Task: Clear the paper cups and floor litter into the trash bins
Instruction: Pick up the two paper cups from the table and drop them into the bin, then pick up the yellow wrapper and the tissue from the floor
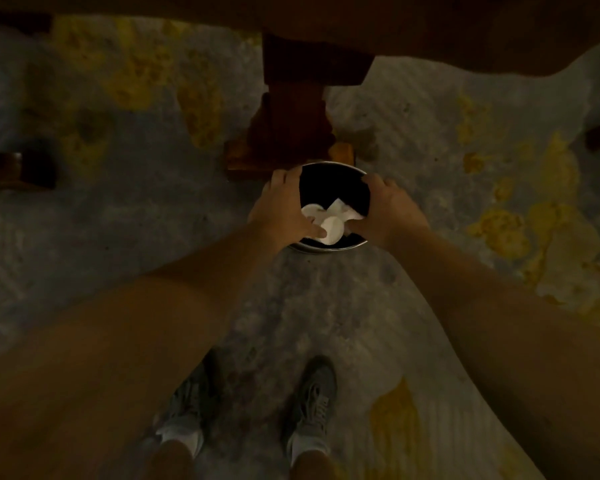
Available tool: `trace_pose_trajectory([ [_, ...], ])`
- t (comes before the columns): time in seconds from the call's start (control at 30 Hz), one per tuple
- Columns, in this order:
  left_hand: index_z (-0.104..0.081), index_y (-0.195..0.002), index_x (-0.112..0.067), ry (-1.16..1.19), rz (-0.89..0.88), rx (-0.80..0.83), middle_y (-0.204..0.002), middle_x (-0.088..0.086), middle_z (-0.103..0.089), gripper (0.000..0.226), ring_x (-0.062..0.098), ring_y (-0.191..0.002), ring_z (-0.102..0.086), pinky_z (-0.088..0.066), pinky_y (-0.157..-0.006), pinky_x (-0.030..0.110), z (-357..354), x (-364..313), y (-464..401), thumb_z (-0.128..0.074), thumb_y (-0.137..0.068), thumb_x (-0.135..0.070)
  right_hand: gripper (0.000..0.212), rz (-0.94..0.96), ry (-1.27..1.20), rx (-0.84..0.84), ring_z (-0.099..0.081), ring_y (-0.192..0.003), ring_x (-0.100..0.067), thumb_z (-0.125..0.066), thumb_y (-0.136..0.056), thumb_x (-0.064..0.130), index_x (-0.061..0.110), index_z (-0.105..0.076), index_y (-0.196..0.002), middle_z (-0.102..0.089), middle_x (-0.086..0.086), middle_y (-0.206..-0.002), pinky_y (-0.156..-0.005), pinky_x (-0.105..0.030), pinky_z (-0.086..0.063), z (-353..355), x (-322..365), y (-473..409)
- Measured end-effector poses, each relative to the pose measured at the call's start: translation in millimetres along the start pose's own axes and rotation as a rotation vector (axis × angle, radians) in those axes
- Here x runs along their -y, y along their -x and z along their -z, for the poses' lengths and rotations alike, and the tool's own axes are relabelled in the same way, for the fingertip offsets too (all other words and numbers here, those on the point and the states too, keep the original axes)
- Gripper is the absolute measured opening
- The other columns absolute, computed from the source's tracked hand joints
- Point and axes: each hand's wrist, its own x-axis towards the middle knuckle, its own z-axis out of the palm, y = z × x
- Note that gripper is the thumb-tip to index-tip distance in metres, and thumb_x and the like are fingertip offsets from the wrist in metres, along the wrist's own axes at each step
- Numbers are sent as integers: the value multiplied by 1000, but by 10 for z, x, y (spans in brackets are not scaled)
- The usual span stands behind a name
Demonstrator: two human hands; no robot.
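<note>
Both hands over a round bin on the floor.

The bin stands against the foot of a wooden post. The left hand grips white cups over the bin's near rim; the right hand appears to pinch a crumpled napkin, though dim light blurs it. Grey shoes stand below.

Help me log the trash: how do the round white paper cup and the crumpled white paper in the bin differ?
The round white paper cup looks smooth and circular; the crumpled white paper is creased and angular. The cup lies by the left hand, the paper nearer the right hand. Both are white and inside the dark metal-rimmed bin.
</note>
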Motion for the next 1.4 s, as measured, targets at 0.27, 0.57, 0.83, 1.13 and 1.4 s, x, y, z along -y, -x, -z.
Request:
trace_pose_trajectory([
  [0.27, -43, -142, -18, 33, -7, -52, -139, 8, -46, 90, 28, -127, -46, -47, -101, 47, 419, -115, 266, -87, -68, -45, 66, 61, 70, 1, -51, -118, -34, -75, -80, 34, 21, -44, -137, -52, -11, -130, -88, -45, -50, 217, 288, 372],
  [0.57, -66, -118, -19, 3, 69, -174, -121, 8, -63, 33, 27, -111, -59, -51, -90, 38, 1419, 138, 1483, -66, -90, -38, 33, 282, 171, 27, -58, -97, -29, -63, -89, 34, 19, -58, -118, -59, -8, -108, -68, -36, -48, 630, 1183, 1196],
  [0.83, -68, -110, -21, -59, 206, -354, -109, 3, -65, 25, 26, -104, -59, -51, -86, 43, 2518, 627, 3080, -57, -95, -36, 21, 641, 303, 46, -58, -92, -26, -61, -89, 35, 18, -61, -102, -60, -5, -96, -70, -39, -52, 1000, 2835, 1858],
  [1.13, -68, -107, -25, -63, 493, -570, -105, -3, -65, 23, 20, -101, -59, -52, -84, 40, 3654, 1771, 4891, -58, -94, -42, 22, 947, 442, 49, -56, -93, -15, -59, -92, 39, 26, -57, -110, -58, 6, -99, -76, -33, -53, 933, 4968, 2877],
  [1.4, -67, -99, -29, -133, 657, -670, -102, -5, -64, 17, 20, -100, -59, -47, -73, 36, 4354, 2911, 6391, -57, -92, -41, 20, 1126, 491, 13, -55, -84, -10, -58, -90, 43, 31, -57, -106, -55, 10, -92, -69, -30, -53, 451, 6596, 3818],
])
